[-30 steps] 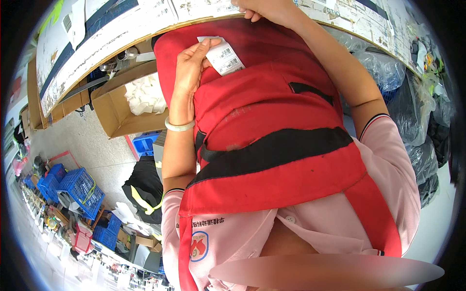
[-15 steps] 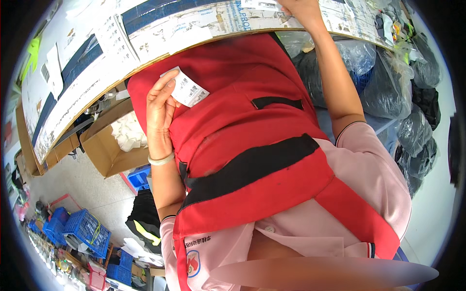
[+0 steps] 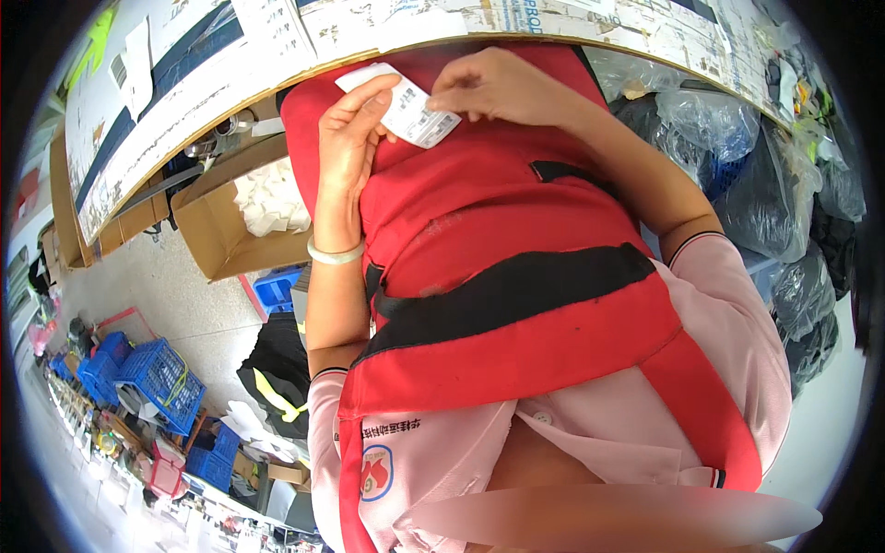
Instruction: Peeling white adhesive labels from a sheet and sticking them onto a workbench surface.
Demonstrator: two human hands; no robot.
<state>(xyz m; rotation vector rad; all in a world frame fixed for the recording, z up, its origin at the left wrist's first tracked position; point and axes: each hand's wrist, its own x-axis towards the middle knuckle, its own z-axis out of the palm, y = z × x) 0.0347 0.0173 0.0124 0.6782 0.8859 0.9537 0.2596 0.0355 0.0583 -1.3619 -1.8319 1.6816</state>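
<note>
A small stack of white printed labels is held above my red apron, just below the table edge. Between thumb and fingers, my left hand pinches its left side. At the opposite edge, my right hand has its fingers curled, with thumb and forefinger closed on the labels. The right hand's lower fingers are partly hidden.
The worn table crosses the top, with label sheets on it. An open cardboard box of crumpled white paper stands at the left. Plastic-wrapped bags crowd the right; blue baskets stand lower left.
My right hand has come down from the tabletop to the labels' right edge. My left hand has moved slightly up and right, still holding the labels.
</note>
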